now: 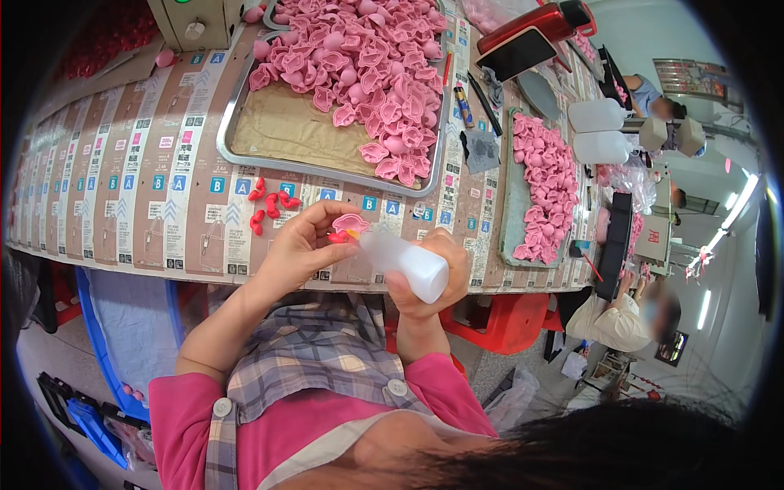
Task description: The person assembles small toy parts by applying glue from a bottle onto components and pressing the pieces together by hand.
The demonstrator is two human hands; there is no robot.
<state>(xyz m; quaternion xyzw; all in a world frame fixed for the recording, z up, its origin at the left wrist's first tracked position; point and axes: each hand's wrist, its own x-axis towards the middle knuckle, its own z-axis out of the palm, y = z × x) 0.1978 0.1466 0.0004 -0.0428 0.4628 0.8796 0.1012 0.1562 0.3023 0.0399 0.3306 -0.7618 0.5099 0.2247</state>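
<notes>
My left hand [298, 249] pinches a small pink hollow plastic piece [351, 222] between thumb and fingers, above the table's near edge. Against it sits a small red piece [340, 237], partly hidden by the fingers. My right hand [437, 286] is wrapped round a white squeeze bottle [423, 271], tilted so its narrow end points at the pink piece. Whether the tip touches the piece, I cannot tell. Several loose red pieces [272, 204] lie on the table just beyond my left hand.
A metal tray [327, 173] heaped with pink pieces stands ahead, and a narrower green tray [508, 220] of them is on the right. Between them lie a glue tube [464, 106], a black pen [485, 104] and a grey cloth [480, 152]. Two white bottles [596, 115] stand farther right. Other people work beyond.
</notes>
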